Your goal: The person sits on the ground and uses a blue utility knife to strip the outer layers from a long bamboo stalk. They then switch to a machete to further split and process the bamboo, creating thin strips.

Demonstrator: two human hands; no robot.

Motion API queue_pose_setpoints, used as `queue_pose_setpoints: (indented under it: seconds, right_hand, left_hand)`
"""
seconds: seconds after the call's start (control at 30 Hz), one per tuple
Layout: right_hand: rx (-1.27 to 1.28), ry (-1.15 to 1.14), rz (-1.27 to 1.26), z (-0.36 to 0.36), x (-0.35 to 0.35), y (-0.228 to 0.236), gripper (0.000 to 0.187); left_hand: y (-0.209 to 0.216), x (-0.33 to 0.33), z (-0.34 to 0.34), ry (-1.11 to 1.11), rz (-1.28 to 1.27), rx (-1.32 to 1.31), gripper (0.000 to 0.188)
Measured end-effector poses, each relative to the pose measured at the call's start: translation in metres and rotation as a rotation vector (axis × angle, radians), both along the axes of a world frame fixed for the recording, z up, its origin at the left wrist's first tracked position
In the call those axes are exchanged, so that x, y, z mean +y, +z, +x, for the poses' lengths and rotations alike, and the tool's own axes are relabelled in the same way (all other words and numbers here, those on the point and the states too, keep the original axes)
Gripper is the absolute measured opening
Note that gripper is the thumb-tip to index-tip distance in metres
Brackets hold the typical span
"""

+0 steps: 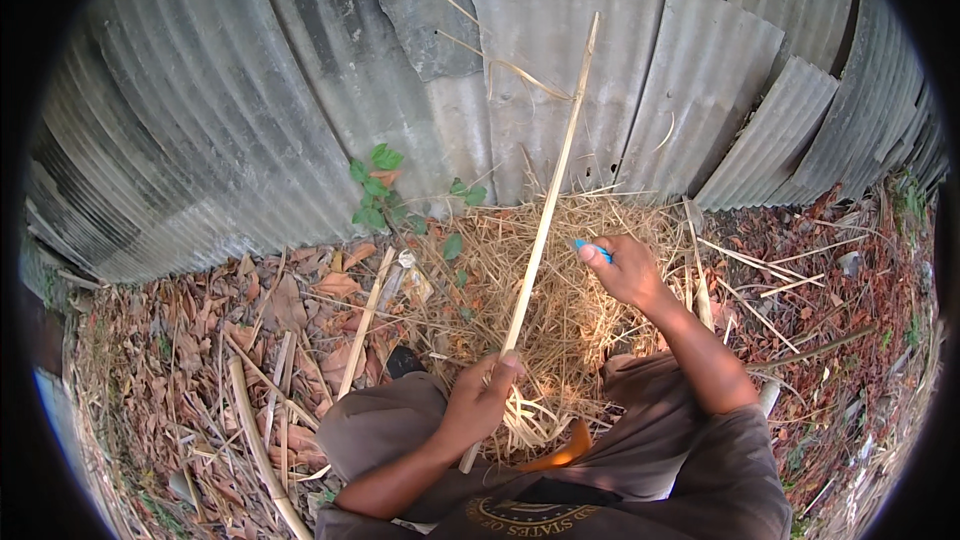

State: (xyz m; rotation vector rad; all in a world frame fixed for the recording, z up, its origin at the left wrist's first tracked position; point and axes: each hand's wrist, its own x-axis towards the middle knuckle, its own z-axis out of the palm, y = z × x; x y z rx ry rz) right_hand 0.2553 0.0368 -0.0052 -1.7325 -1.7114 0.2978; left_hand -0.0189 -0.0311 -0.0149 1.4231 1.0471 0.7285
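The left hand (470, 405) has its fingers closed round a pale strip (547, 208) stretching from six to one o'clock, covering part. At three, the right hand (628, 272) curls its fingers round a mostly hidden blue object (594, 250), kind unclear.

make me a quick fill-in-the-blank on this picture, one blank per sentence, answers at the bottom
1. The left hand grips the long pale strip nearer its ____ end (upper or lower).
2. The small object in the right hand is coloured ____.
3. In the picture, the leafy plant grows to the ____ of the strip.

Missing words: lower; blue; left
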Motion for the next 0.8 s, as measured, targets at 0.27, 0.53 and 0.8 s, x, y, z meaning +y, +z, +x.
queue_pose_setpoints:
  seconds: [0.27,0.53,0.8]
  right_hand:
    - [-0.361,0.168,0.103,-0.037,-0.013,0.012,0.067]
    - [-0.428,0.195,0.182,-0.045,-0.004,0.015,0.069]
    - [-0.422,0.128,0.273,-0.021,0.015,0.003,0.069]
  left_hand:
    - [0.020,0.002,0.011,0.047,0.032,-0.117,0.037]
    - [0.019,-0.002,0.003,-0.017,0.105,0.120,0.051]
    - [0.017,-0.002,0.000,-0.025,0.249,0.138,0.054]
